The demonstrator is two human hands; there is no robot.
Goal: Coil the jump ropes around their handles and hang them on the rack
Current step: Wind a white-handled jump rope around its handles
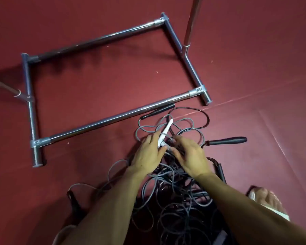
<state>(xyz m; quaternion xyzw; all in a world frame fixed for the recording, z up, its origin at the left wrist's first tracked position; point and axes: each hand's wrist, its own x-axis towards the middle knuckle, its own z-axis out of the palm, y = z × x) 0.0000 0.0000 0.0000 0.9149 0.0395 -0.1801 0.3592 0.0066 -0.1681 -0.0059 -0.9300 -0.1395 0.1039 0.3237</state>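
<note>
Judging by the heap, the work has barely begun: the jump ropes (175, 191) lie as one tangle of grey and black cord on the red floor (254, 68), just on the near side of the rack (102, 121), with none coiled and none hanging on any part of the rack in view. The left hand (147, 154) grips a white handle (166, 130) that points away over the tangle. The right hand (189, 156) sits just beside it, fingers curled down among the cords; whether it pinches one I cannot tell. A black handle (226, 140) lies loose to the right. All winding and hanging seems left to do.
</note>
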